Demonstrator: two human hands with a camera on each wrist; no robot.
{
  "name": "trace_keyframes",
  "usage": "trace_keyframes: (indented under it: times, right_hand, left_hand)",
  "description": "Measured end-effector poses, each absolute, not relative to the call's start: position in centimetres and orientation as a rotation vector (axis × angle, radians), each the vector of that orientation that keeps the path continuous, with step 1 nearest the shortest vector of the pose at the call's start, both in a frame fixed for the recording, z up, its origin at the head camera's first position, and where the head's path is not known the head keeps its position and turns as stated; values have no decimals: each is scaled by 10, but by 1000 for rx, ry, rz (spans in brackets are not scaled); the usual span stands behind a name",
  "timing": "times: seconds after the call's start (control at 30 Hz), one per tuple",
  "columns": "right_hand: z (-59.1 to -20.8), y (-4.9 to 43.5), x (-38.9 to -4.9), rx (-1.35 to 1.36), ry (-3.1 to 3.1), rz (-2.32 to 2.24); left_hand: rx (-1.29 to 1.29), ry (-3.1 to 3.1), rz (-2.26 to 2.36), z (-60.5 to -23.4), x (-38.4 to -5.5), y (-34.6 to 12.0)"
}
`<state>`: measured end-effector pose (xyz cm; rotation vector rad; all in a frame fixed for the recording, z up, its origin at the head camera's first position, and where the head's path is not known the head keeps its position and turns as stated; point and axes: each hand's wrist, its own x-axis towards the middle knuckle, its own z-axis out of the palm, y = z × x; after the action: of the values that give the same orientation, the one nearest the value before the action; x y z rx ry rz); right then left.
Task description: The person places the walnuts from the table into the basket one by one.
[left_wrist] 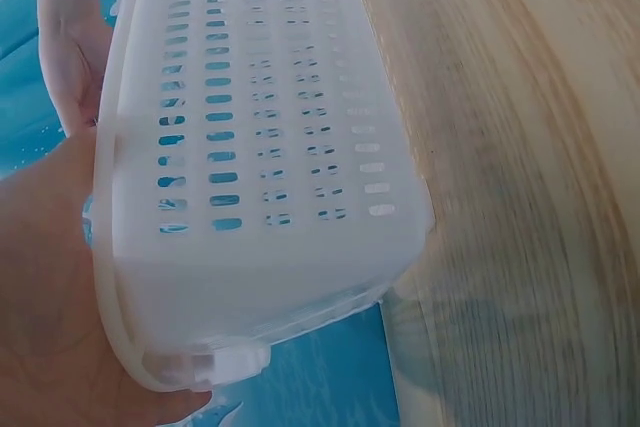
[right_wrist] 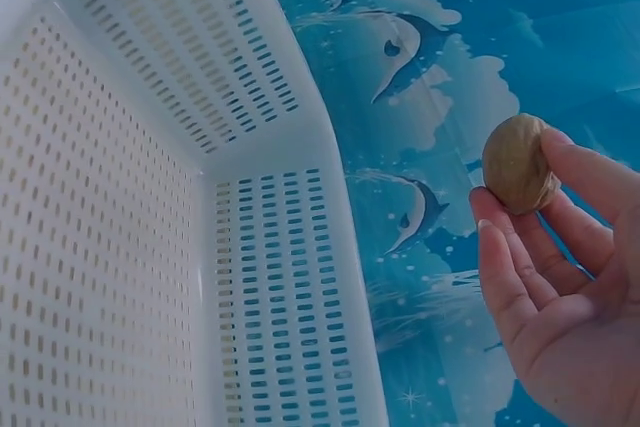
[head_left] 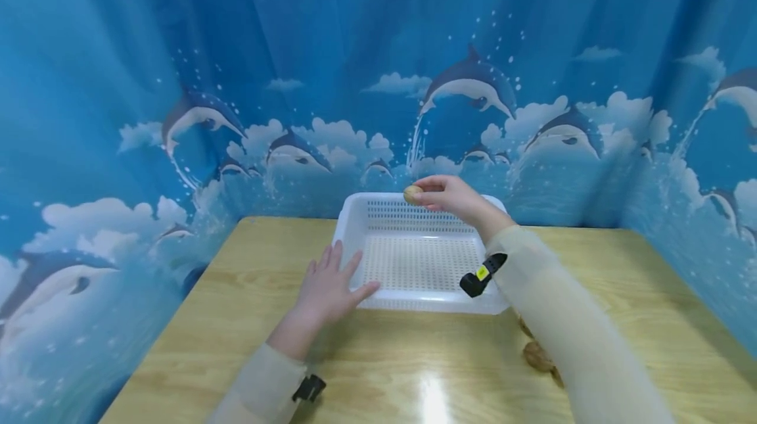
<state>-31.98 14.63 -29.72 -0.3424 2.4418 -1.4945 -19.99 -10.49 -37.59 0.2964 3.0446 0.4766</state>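
Observation:
Between the thumb and fingers of my right hand is a walnut, held above the far rim of a white plastic basket. The basket has slotted walls and a perforated floor, and nothing lies on the part of that floor in view. My left hand is at the basket's left side with its fingers spread and straight. In the left wrist view that hand overlaps the basket's upper rim.
Several walnuts lie on the wooden table to the right of the basket, partly hidden by the right sleeve. A blue curtain printed with dolphins hangs behind the table and along both sides.

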Motion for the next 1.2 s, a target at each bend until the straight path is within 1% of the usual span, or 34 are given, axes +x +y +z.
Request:
trace_keyframes:
  times: [0.2,0.57,0.87,1.0,1.2]
  right_hand:
    - [-315,136,-339,-294,2394,-1537]
    - [-353,115,-360,-270,2396,-1469]
    - [-385,92,-368,-388,2440,-1254]
    - [-391,85,-373,-425,2452,-1180]
    - [-395,76,-377,-411,2453,-1126]
  left_hand:
    - [329,3068,435,-380,-199,-103]
    - [355,3097,440,-382,-200,-102]
    - [330,3102,462,-385,-196,-102]
    - [339,3111,457,-383,-197,-102]
    - [323,3118,455,-380,-199,-103]
